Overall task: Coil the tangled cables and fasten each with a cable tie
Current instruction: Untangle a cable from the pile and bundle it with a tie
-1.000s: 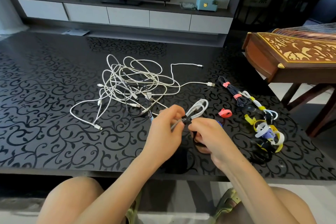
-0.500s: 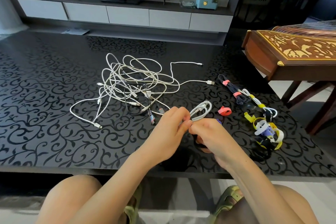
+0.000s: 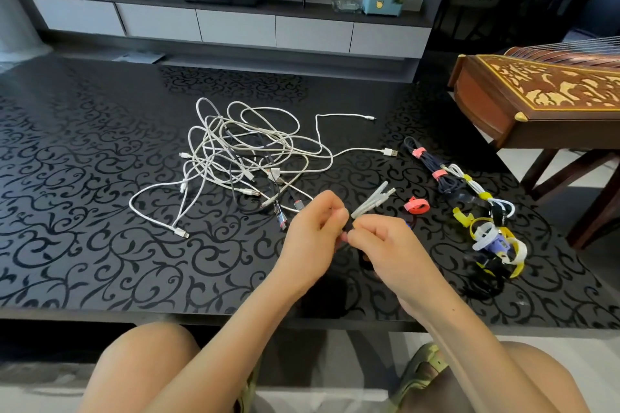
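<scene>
The left hand (image 3: 313,228) and the right hand (image 3: 385,243) both pinch a little white cable bundle (image 3: 370,201) with curled fingers, just to the right of the tangled pile (image 3: 248,157). If a finger slips before the bundle is tied tight, the loops may spring open and fall back into that pile.

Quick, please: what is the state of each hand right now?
Left hand: pinches the folded white cable.
Right hand: pinches the same cable.
</scene>
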`<state>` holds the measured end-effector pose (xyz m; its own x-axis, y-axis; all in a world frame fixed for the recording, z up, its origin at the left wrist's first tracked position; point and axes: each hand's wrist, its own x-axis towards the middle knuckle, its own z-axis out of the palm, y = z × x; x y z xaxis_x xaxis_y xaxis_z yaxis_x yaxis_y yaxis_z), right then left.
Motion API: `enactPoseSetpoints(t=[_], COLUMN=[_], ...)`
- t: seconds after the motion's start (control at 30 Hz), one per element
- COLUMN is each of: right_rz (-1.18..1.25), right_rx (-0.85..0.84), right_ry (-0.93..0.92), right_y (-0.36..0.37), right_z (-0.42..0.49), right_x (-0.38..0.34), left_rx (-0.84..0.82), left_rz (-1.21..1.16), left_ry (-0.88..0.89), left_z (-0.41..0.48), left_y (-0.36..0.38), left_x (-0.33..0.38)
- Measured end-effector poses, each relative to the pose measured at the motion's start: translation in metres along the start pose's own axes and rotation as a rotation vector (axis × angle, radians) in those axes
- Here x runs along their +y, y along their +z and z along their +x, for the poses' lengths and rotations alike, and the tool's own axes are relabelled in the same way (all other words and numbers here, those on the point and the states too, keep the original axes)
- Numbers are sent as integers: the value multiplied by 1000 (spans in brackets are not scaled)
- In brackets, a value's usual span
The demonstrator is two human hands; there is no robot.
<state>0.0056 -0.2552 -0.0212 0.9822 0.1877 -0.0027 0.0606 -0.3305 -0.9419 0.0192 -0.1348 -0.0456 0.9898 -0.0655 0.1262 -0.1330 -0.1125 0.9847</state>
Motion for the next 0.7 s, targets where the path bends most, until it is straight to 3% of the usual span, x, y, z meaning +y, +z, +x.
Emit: enactPoseSetpoints(t=[0.13,0.3,0.43,0.6,0.7], right_rz=[35,32,82,261,100], right_rx=[-50,-80,-103,-164,-99], right_ry=[-12,-43,-44,-34,-63], right_y=[-9,-21,-23,-26,-29], right_z=[2,1,-3,-6,-5], right_x=[-2,-2,-8,-13,-8], left_rx=[-103,-306,-370,-452,-305], left_rz=[-347,-371,-487,-348,-252], left_ry=[-190,-270,-282,-230,-186], left_z=[8,9,6,-7,-6], left_y=[-10,-14,-16,-8,-6], left_x=[0,0,2,5,1])
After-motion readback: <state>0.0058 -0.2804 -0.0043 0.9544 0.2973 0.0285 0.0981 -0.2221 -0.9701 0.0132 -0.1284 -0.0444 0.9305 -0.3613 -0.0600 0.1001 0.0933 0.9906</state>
